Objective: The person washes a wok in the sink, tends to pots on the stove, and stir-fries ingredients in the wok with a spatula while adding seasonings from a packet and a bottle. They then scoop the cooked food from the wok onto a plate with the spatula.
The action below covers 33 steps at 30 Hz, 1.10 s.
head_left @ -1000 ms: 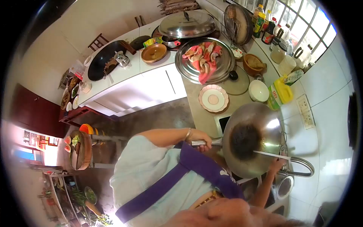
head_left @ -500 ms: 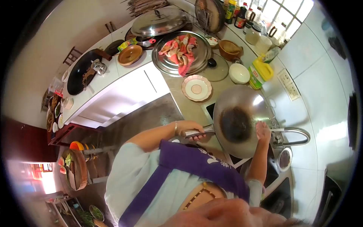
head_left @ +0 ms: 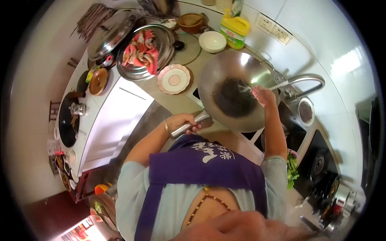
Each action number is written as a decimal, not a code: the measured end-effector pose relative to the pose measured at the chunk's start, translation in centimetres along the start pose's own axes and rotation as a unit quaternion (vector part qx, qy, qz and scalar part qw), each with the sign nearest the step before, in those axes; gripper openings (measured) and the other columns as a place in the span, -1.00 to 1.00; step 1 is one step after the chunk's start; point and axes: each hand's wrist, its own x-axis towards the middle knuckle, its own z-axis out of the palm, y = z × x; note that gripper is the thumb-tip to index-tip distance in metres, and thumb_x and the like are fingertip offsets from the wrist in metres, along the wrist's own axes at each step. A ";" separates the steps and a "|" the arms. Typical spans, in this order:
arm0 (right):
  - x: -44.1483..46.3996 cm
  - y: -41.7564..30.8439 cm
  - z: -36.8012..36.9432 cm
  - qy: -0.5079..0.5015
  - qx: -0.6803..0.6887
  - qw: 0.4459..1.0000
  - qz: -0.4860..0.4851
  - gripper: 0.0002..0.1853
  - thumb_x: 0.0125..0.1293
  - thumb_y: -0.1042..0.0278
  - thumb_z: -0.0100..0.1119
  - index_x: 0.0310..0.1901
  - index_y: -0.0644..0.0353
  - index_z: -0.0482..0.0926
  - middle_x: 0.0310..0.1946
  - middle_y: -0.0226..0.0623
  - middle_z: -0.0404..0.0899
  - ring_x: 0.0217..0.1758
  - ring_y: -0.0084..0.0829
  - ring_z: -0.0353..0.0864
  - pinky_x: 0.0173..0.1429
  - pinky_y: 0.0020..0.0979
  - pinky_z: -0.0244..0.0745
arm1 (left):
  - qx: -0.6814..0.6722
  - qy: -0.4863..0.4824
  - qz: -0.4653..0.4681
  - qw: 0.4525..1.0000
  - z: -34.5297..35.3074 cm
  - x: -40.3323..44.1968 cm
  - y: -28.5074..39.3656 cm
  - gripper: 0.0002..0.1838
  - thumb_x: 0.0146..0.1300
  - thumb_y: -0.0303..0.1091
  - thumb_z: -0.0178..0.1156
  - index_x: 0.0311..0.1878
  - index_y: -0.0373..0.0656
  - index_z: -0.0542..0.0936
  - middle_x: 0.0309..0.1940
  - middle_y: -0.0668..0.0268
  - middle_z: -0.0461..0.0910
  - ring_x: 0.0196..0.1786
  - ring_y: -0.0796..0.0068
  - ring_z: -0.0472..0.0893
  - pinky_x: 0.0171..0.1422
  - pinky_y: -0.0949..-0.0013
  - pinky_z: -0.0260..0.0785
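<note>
At far left, one large round black wok lies on the white counter with one silver-coloured metal jug in it. Next come one round brown dish and one domed steel lid. One round steel tray carries a single crumpled red and cream heap, its material uncertain.

Near it sits one white plate with a scalloped pink rim. Below, the left hand, silver-coloured bangle at its wrist, has its fingers curled closed round the handle of the large grey steel wok. The wok's long axis runs diagonally: handle to lower left, bowl to upper right, mouth facing up. It is located between plate and tap; its support is hidden.

Beyond the wok stand one glass lid with black knob, one brown pot, one white bowl and one yellow plastic jug. The right hand is over the bowl of the wok, fingers extended and loosely spread, nothing visibly gripped, beside a splash of water. At right, one curved chrome tap points its spout left.
</note>
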 end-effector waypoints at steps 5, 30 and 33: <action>-4.5 -14.9 -2.4 0.201 0.666 0.677 0.240 -0.59 0.33 0.50 -0.05 0.15 0.54 0.23 0.13 0.16 0.34 0.12 0.11 0.46 0.14 -0.10 0.50 | -0.053 -0.026 -0.109 0.992 -0.6 1.7 0.6 -0.75 0.29 -0.43 0.03 -0.03 -0.36 0.38 -0.39 0.33 0.44 -0.51 0.72 0.38 -0.60 0.63 0.28; -20.1 -19.1 3.8 0.319 0.166 0.885 0.296 -0.70 0.28 0.24 0.13 -0.09 0.30 0.57 -0.33 -0.19 0.63 -0.27 -0.39 0.64 -0.16 -0.38 0.51 | 0.320 0.179 0.003 0.930 9.5 -5.9 8.9 -0.76 0.06 -0.50 0.11 -0.23 -0.19 0.29 -0.60 0.33 0.32 -0.65 0.55 0.35 -0.59 0.42 0.26; -20.1 -18.5 5.9 0.314 0.113 0.899 0.283 -0.71 0.26 0.24 0.13 -0.10 0.26 0.58 -0.26 -0.11 0.62 -0.20 -0.25 0.63 -0.10 -0.33 0.50 | 0.355 0.196 0.030 0.914 10.1 -6.2 8.3 -0.77 0.04 -0.50 0.10 -0.25 -0.20 0.29 -0.60 0.32 0.33 -0.66 0.54 0.36 -0.60 0.42 0.26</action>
